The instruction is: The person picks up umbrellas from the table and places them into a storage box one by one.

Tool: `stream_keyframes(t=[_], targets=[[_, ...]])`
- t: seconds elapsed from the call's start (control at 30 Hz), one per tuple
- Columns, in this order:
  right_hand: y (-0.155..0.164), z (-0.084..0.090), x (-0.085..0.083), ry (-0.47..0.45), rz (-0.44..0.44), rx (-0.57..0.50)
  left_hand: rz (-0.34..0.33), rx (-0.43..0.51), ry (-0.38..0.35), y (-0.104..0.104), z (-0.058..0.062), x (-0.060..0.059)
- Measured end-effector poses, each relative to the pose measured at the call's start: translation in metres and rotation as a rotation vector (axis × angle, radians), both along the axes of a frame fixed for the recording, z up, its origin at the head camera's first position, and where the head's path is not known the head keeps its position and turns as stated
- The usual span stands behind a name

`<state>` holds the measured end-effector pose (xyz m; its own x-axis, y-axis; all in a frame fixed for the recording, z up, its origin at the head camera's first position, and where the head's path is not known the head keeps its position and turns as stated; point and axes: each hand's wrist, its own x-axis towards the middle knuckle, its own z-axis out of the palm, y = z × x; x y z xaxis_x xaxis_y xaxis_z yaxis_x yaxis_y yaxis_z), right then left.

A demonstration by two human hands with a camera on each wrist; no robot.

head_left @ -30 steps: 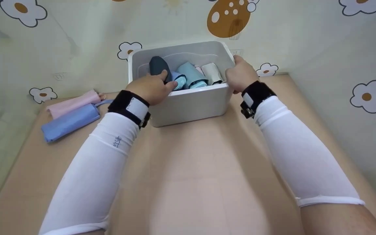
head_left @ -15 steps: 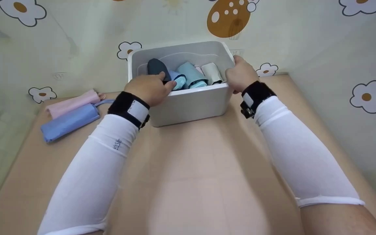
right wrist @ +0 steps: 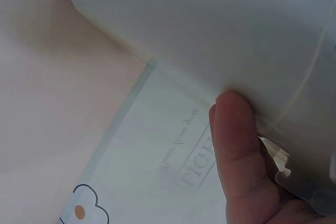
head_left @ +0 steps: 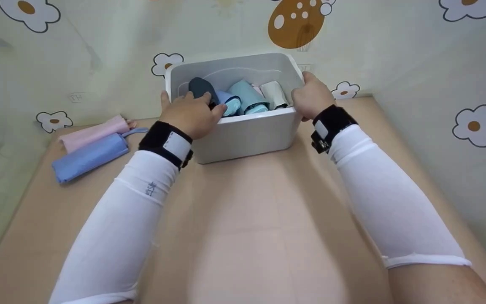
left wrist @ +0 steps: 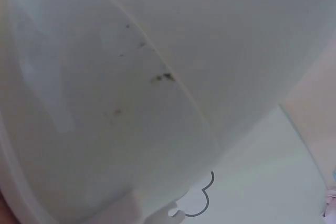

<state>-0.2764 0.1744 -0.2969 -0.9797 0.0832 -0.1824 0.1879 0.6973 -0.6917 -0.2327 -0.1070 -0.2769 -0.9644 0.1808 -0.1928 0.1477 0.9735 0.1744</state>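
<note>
A light grey storage bin (head_left: 247, 141) stands on the table against the back wall. At its right end my right hand (head_left: 314, 96) grips the bin by the rim; in the right wrist view, fingers (right wrist: 239, 145) lie against the end wall. My left hand (head_left: 190, 115) reaches over the front left corner, fingers spread, touching a dark folded umbrella (head_left: 202, 88) inside. Beside that one lie a blue folded umbrella (head_left: 226, 98), a teal one (head_left: 246, 93) and a cream one (head_left: 272, 93), with a bit of pink behind. The bin's outer wall (left wrist: 173, 93) fills the left wrist view.
Left of the bin, a pink folded umbrella (head_left: 97, 134) and a blue one (head_left: 91, 158) with a strap lie side by side on the beige table (head_left: 243, 236). A flower-printed wall covering (head_left: 112, 50) borders the table at the back and sides.
The dark umbrella has sunk slightly lower and to the left in the bin. My left hand's fingers have spread out. The right hand has stayed on the bin.
</note>
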Motion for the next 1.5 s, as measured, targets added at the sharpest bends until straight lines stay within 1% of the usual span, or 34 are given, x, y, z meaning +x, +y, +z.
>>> stream_keyframes(t=[0.2, 0.33, 0.47, 0.6, 0.8, 0.97, 1.07, 1.2, 1.4, 1.5], targets=[[-0.001, 0.001, 0.001, -0.006, -0.003, -0.006, 0.003, 0.007, 0.001, -0.003, 0.000, 0.000], [-0.002, 0.001, 0.000, -0.004, 0.001, -0.003, 0.017, 0.020, 0.001, -0.005, 0.000, 0.000], [-0.002, 0.001, 0.000, 0.000, -0.001, 0.008, 0.042, 0.062, 0.025, -0.005, -0.001, -0.001], [-0.002, 0.002, 0.000, -0.007, -0.005, 0.010, 0.053, 0.078, 0.040, -0.004, -0.003, -0.002], [-0.001, 0.000, 0.000, -0.001, -0.002, 0.010, 0.043, 0.081, 0.048, -0.004, -0.005, -0.002], [-0.001, 0.000, 0.000, 0.014, 0.010, 0.013, 0.036, 0.136, 0.064, -0.009, -0.005, -0.001], [-0.001, 0.001, 0.000, 0.008, 0.009, 0.012, 0.047, 0.170, 0.081, -0.015, -0.007, 0.000], [-0.002, 0.002, 0.000, 0.007, 0.007, 0.014, 0.073, 0.233, 0.126, -0.027, -0.012, 0.001], [-0.002, 0.001, -0.001, 0.001, 0.005, 0.013, 0.133, 0.364, 0.178, -0.054, -0.019, 0.002], [-0.001, 0.001, 0.000, -0.003, 0.000, 0.012, 0.164, 0.380, 0.202, -0.069, -0.023, 0.001]])
